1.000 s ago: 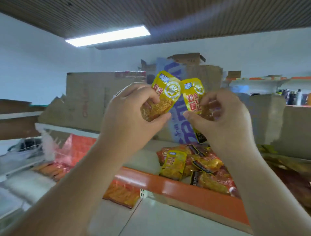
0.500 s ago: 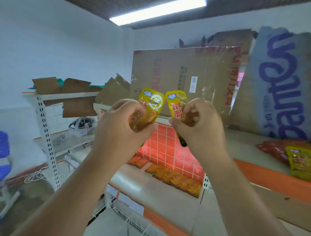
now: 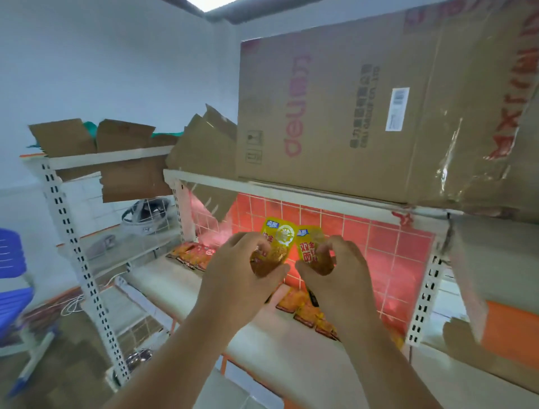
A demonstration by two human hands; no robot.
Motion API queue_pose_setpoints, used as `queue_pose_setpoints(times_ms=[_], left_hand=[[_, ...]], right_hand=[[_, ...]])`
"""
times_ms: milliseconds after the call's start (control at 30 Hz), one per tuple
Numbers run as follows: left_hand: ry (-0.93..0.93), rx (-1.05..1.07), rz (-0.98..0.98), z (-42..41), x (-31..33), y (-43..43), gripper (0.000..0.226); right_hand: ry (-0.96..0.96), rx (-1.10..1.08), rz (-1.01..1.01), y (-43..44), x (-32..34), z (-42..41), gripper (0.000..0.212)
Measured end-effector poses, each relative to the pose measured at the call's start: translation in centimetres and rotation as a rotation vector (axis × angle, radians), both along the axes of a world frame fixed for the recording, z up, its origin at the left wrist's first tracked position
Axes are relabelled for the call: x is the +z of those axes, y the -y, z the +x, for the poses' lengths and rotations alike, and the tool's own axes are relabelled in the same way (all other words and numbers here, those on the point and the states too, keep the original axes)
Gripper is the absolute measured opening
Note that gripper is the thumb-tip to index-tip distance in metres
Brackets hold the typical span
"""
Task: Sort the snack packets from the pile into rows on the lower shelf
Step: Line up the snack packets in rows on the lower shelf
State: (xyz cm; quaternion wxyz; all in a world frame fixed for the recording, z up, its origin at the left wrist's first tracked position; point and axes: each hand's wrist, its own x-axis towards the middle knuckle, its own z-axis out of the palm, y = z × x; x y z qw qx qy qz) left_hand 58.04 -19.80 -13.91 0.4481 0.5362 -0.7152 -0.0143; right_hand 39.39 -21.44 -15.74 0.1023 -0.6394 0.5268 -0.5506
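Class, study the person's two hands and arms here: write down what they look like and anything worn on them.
The left hand and right hand are bare: no gloves, and no ring, watch or bracelet shows. The left forearm and right forearm carry no sleeve down to the picture's edge.

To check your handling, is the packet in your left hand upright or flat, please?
Upright: left hand grips the packet low, its yellow top pointing up.

Bright, even light from a ceiling lamp [image 3: 217,3], motion blur throughout, wide-angle bending at edges, red glow on tiles [image 3: 388,248].
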Motion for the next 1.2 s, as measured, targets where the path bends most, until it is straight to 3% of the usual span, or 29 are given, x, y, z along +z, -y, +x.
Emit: queue_pose_setpoints(times_ms=[300,500,700,900,1067,1200], left_hand=[[0.115,-0.011,0.272,-2.4,-9.6,12.3,0.043],[0.143,-0.05,0.414,-3.9,-16.3,16.5,0.036],[0.166,-0.068,0.557,-4.0,-21.7,20.3,0.051],[0.223,-0.157,0.554,-3.8,-24.9,23.0,0.041],[0.211,-0.218,0.559,-3.7,-26.1,24.7,0.035],[0.169,-0.323,0.502,-2.5,-26.5,24.7,0.026]], right_hand=[[-0.12,-0.131,0.345,10.2,-11.1,-2.0,0.034],[-0.207,-0.24,0.601,12.8,-16.5,-2.8,0.03],[-0.276,-0.316,0.755,14.8,-20.1,-1.8,0.033],[-0.277,-0.433,0.834,16.2,-21.7,0.3,0.031],[-0.289,-0.592,0.887,17.4,-22.2,1.9,0.045],[-0.292,-0.653,0.92,17.7,-22.6,2.8,0.035]])
